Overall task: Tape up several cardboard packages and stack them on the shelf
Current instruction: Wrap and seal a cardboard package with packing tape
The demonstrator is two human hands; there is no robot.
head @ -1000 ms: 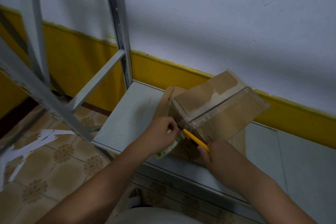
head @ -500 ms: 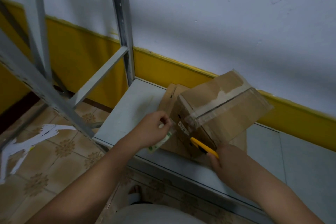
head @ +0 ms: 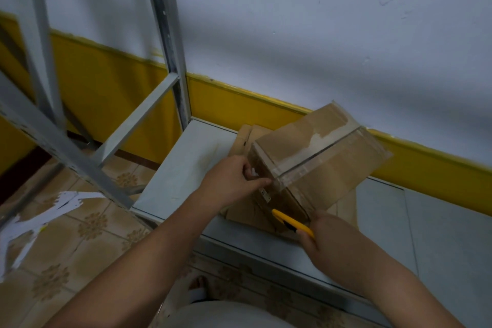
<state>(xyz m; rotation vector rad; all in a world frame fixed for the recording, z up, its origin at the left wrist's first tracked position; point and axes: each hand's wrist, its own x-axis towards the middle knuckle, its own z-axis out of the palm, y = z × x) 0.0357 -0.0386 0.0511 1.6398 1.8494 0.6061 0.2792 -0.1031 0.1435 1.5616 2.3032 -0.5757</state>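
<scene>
A brown cardboard box (head: 319,157) with clear tape across its top seam sits on flattened cardboard (head: 245,138) on the grey shelf board (head: 181,168). My left hand (head: 234,181) is at the box's near left end, its thumb pressing the tape end down on the side, fingers curled. My right hand (head: 324,237) grips a yellow utility knife (head: 291,222) just in front of the box's lower near corner, its tip pointing up-left.
Grey metal shelf uprights (head: 167,34) and a cross brace (head: 135,120) rise to the left. The wall with a yellow band (head: 426,162) runs behind the shelf. White paper scraps (head: 40,216) lie on the tiled floor at left. A foot (head: 198,287) shows below.
The knife has drawn back down and right, away from the tape at the box's corner. The tape roll seen in my left hand earlier is out of sight; that hand now presses the box's end.
</scene>
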